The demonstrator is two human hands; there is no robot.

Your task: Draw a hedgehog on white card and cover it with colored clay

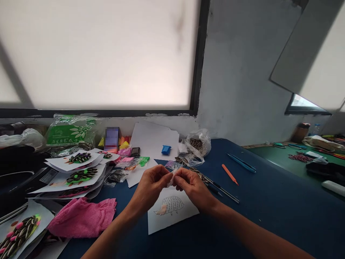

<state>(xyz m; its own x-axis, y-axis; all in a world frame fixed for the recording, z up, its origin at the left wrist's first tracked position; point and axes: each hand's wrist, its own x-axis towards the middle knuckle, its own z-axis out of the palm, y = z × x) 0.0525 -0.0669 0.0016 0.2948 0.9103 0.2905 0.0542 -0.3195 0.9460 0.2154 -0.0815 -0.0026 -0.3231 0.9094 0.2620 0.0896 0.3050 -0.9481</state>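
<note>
My left hand (156, 181) and my right hand (192, 184) meet at the fingertips over the blue table. Both pinch a small crumpled piece of clear plastic wrapper (170, 182); whether anything is inside cannot be made out. Below them lies a white sheet of paper (159, 226) bearing a hedgehog-like drawing (174, 204) with short marks over its body. Peach-coloured clay (162, 210) covers the drawing's head at the left. Striped sunflower seeds (198, 173) are partly hidden behind my right hand.
Stacked seed-and-clay pictures (81, 176) and a pink cloth (83, 217) lie left. Behind are a blue clay packet (166, 149), colourful packets (125, 151) and a bag of seeds (198, 144). An orange pen (230, 174), blue tweezers (241, 162) and thin rods (223, 190) lie right.
</note>
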